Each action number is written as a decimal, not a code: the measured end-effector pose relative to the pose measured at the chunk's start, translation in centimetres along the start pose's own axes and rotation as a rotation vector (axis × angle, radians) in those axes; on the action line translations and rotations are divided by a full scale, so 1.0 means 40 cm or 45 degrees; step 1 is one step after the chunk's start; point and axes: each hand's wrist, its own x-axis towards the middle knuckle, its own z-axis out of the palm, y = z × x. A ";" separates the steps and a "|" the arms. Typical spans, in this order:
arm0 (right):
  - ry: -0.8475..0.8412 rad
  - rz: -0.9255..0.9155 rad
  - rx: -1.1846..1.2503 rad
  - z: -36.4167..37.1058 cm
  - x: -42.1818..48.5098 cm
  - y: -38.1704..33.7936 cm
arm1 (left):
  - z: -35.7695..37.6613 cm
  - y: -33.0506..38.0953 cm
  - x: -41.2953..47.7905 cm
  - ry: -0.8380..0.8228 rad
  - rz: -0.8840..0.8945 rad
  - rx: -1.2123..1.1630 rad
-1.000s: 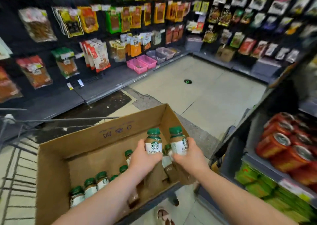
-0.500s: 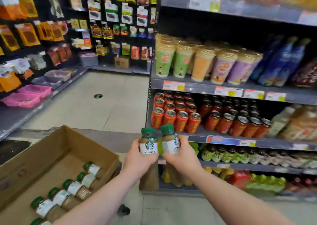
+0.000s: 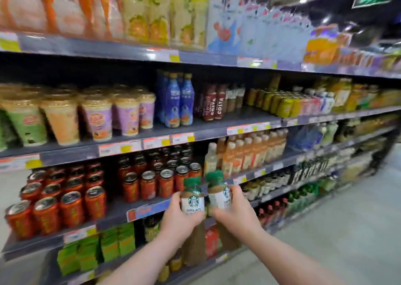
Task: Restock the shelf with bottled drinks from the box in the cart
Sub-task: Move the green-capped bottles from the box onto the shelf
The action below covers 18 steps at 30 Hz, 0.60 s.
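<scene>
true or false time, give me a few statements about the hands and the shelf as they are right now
1. The left hand grips the left bottle and the right hand grips the right bottle. True.
2. Both bottle caps are red. False: both caps are green.
3. Orange cans stand on the shelf to the left of the hands. True.
4. Both bottles stand on a shelf board. False: they are held up in front of the shelves.
5. The left bottle's label reads caffe latte. True.
</scene>
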 end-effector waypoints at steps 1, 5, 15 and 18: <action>0.033 0.010 -0.001 -0.047 0.020 0.026 | 0.052 0.025 0.011 -0.022 0.020 -0.015; 0.122 0.036 -0.014 -0.187 0.087 0.106 | 0.207 0.099 0.051 -0.076 0.070 -0.016; 0.182 -0.032 0.069 -0.352 0.271 0.217 | 0.413 0.192 0.246 -0.195 0.205 0.097; 0.228 -0.011 0.089 -0.403 0.373 0.229 | 0.477 0.223 0.347 -0.275 0.253 0.057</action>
